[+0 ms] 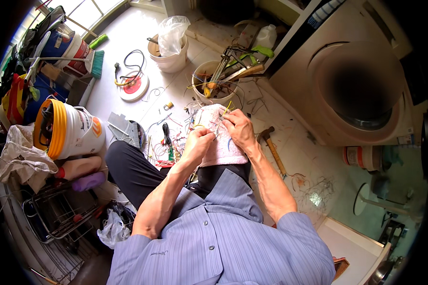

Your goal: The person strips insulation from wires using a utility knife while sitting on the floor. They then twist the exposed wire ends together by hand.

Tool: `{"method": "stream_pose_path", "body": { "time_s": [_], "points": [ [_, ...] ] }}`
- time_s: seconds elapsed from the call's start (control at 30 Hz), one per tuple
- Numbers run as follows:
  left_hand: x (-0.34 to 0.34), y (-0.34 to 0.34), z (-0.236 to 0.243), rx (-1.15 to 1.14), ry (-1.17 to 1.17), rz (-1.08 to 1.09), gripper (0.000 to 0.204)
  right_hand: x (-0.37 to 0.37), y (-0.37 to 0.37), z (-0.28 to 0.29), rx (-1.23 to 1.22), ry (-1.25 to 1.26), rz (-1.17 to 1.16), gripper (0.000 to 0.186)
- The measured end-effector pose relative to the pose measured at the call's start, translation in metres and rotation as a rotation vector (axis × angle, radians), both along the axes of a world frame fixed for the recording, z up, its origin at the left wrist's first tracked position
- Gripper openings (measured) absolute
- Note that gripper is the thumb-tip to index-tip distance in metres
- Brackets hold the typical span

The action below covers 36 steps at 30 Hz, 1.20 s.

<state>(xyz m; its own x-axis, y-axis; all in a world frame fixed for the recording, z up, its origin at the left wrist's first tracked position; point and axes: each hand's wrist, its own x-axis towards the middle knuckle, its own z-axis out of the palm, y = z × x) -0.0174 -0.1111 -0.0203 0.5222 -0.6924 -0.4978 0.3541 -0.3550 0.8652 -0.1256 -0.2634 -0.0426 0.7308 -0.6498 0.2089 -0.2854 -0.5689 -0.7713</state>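
Note:
My left hand (pixel 199 140) is closed, pinching a thin wire over a pink towel (pixel 221 154) draped on my knee. My right hand (pixel 238 129) is also closed, its fingertips on wire a little higher and to the right. Yellow wire (pixel 227 108) pokes up above my right fingers, and a short piece also shows by my left fingers. Loose wire pieces and a black-handled tool (pixel 166 134) lie on the floor left of the towel. A hammer (pixel 273 149) lies to the right of my right forearm.
A bucket of tools (pixel 199 76) and a white bucket with a bag (pixel 170 61) stand ahead. A cord on a round disc (pixel 133 86) lies front-left. Yellow-rimmed buckets (pixel 81 130), a broom (pixel 97 64) and bags crowd the left. A washing machine (pixel 295 102) stands right.

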Motion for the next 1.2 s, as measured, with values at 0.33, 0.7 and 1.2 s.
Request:
{"method": "stream_pose_path", "body": {
  "time_s": [0.33, 0.7, 1.2],
  "points": [
    [-0.006, 0.043, 0.018, -0.079, 0.134, 0.075, 0.01, 0.003, 0.002, -0.003, 0.021, 0.025, 0.001, 0.019],
    [-0.013, 0.085, 0.042, -0.132, 0.186, 0.117, 0.011, 0.002, 0.003, 0.003, 0.009, -0.005, 0.029, 0.018],
    [-0.022, 0.176, 0.102, -0.04, 0.221, 0.046, 0.009, 0.001, 0.002, 0.005, 0.012, -0.024, 0.026, 0.018]
  ]
}}
